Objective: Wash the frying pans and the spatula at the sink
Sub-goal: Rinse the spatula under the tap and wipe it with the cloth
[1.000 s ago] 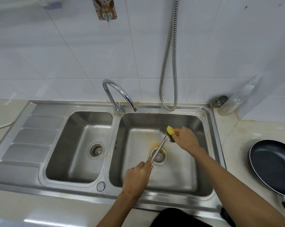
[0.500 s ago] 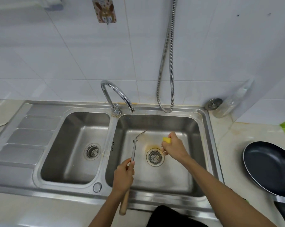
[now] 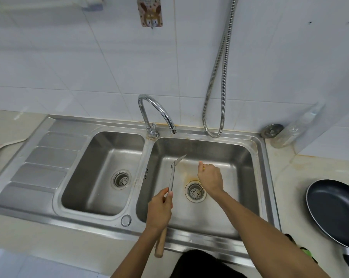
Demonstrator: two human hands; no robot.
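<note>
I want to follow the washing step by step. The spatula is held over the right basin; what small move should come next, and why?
Probably the right hand should bring its yellow sponge, mostly hidden in the fingers, across to the blade of the spatula and rub it. The left hand grips the handle, the blade stands apart from the sponge, and no water runs from the tap.

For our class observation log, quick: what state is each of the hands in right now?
Left hand: closed, holding the spatula.
Right hand: closed on a mostly hidden yellow thing, likely a sponge.
</note>
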